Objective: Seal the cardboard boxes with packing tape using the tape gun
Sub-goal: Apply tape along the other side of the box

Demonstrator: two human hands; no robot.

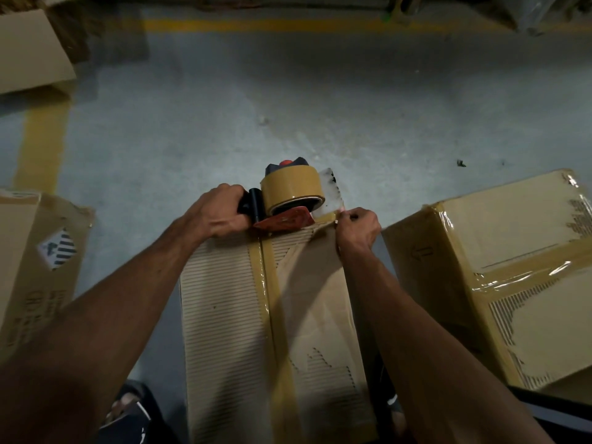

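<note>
A long cardboard box lies on the floor in front of me, with a strip of brown tape running down its centre seam. At its far edge sits the tape gun, red-bodied with a roll of tan tape. My left hand grips its black handle. My right hand pinches the free end of clear tape at the box's far right corner.
A taped box stands at the right. Another box with a diamond label is at the left, and a flat carton lies far left. Yellow floor lines cross the grey concrete. My sandalled feet flank the box's near end.
</note>
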